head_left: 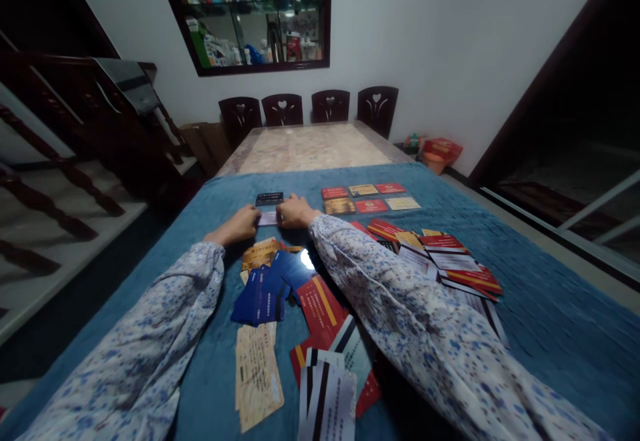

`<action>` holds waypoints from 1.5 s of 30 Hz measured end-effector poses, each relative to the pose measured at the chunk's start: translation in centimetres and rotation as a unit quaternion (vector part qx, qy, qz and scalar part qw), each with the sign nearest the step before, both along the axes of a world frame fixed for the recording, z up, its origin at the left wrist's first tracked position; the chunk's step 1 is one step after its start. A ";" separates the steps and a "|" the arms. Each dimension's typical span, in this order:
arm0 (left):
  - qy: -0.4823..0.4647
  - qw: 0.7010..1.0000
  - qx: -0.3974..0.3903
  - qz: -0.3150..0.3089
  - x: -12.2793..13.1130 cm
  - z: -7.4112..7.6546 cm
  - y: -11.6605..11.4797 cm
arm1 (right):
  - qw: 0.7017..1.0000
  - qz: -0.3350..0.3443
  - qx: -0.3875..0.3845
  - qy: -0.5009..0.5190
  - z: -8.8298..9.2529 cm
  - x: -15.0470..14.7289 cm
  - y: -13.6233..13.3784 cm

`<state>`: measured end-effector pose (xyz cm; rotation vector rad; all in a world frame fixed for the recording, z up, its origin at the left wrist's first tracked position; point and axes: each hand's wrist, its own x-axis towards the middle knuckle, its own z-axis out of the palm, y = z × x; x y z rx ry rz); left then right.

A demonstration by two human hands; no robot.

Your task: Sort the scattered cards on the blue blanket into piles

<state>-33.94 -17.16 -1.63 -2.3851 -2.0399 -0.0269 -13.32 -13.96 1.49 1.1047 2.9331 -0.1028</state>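
A pale lilac card (269, 218) lies on the blue cloth between my two hands. My left hand (243, 222) has its fingers closed at the card's left end, while my right hand (297, 212) pinches the right end. Just beyond it is a black card (269, 198), lying apart from my fingers. Nearer to me, a loose pile holds gold cards (261, 253), blue cards (265, 298), red cards (320, 308) and white cards with dark stripes (330, 401). Cream cards (257, 374) overlap at its left side. My right forearm hides part of the pile.
Right of my hands, red, gold and cream cards (371, 206) lie in two rows. A fanned heap of red and white cards (450, 264) is beyond my right sleeve. The blue cloth (540, 308) covers the near table; chairs (330, 106) line the far end.
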 end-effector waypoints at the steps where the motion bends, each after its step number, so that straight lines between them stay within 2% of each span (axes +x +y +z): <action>1: -0.005 1.000 0.000 0.001 0.0 0.0 -0.1 | 1.000 -0.002 0.000 0.001 0.0 0.0 0.0; 13: 0.003 1.000 0.023 -0.015 0.9 0.5 -1.3 | 1.000 -0.002 0.007 -0.015 0.3 0.1 -0.3; 22: 0.009 0.998 0.056 -0.032 2.0 1.0 -2.1 | 0.999 0.007 0.036 -0.003 0.3 1.3 -0.1; 31: -0.008 0.989 0.116 -0.091 6.5 2.6 -2.9 | 0.998 0.004 0.059 0.008 1.9 5.2 -1.7; 35: -0.018 0.987 0.119 -0.102 9.0 3.0 -3.6 | 0.997 -0.007 0.070 0.014 2.0 7.3 -2.5; 40: 0.014 0.988 0.099 -0.121 11.9 3.1 -4.2 | 0.997 -0.028 0.075 0.020 1.7 9.8 -3.3; 45: 0.006 0.982 0.115 -0.150 14.0 2.5 -4.6 | 0.995 -0.045 0.079 0.042 1.6 12.6 -4.5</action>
